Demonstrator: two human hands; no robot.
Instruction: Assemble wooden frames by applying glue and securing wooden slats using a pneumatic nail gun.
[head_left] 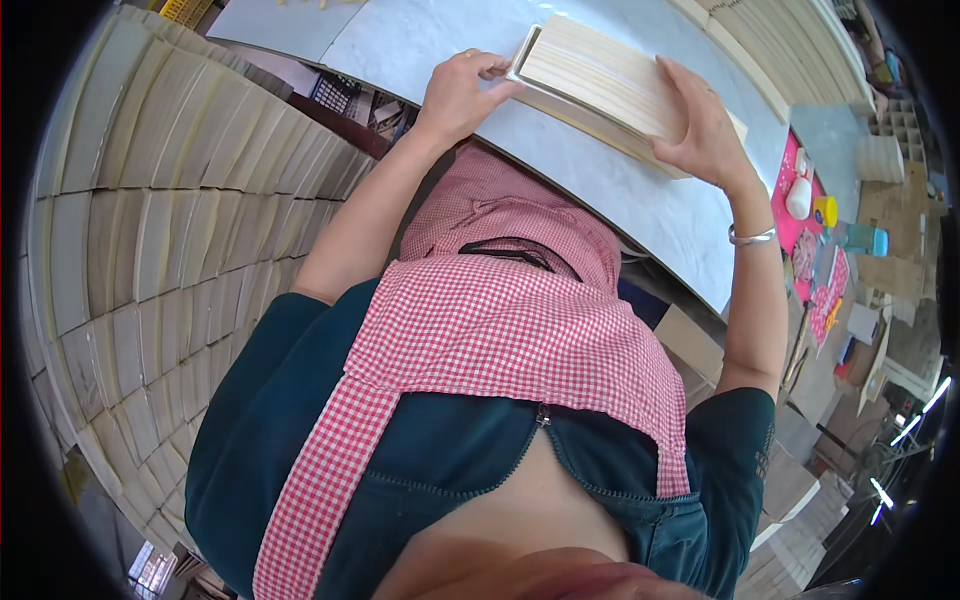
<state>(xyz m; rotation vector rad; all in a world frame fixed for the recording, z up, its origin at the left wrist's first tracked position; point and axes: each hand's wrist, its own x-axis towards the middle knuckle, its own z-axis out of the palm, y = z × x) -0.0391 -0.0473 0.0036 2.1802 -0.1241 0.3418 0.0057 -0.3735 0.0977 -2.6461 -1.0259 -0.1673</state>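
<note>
A long pale wooden box point(570, 108) lies at a slant near the front edge of the table. On top of it is a light wooden panel point(605, 75) with visible grain; a narrow dark gap shows between panel and box wall at the left end. My left hand point(465, 95) holds the box's left end corner between thumb and bent fingers. Across the right part of the panel spreads my right hand point(700, 130), thumb on the near side and fingers over the far side, gripping it. The underside of the box is hidden.
Tall stacks of wooden pieces point(160, 240) rise close on my left. More thin boards point(790, 45) stand at the table's far right. On the right, a pink cloth point(785, 215) bears a white bottle point(799, 198) and a yellow container point(825, 211). The pale table point(400, 50) extends left.
</note>
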